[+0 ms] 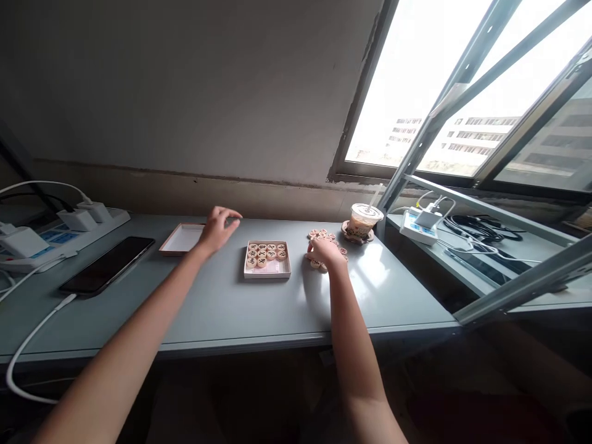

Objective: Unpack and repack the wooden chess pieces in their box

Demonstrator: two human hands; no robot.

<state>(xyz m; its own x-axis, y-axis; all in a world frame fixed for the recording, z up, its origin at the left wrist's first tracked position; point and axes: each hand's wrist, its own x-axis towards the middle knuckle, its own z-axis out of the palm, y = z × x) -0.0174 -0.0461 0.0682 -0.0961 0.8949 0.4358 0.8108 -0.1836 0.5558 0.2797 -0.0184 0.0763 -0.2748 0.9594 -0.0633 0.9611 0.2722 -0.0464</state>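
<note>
A shallow square box point(267, 275) sits on the grey table, with several round wooden pieces point(261, 254) marked with characters in rows; its near right part shows bare floor. My left hand point(219, 229) hovers left of that box, near the box lid point(184, 238), fingers apart and holding nothing. On the right, my right hand point(322, 251) reaches down over a loose pile of similar pieces point(319, 234). Its fingers are bent together at the pile's left side, and whatever lies between them is too small to make out.
Behind the pile, a lidded drink cup point(362, 223) with a straw stands on a coaster. A black phone point(108, 265) and a power strip point(65, 237) with cables lie at the left. A metal shelf post point(411, 154) rises at the right edge.
</note>
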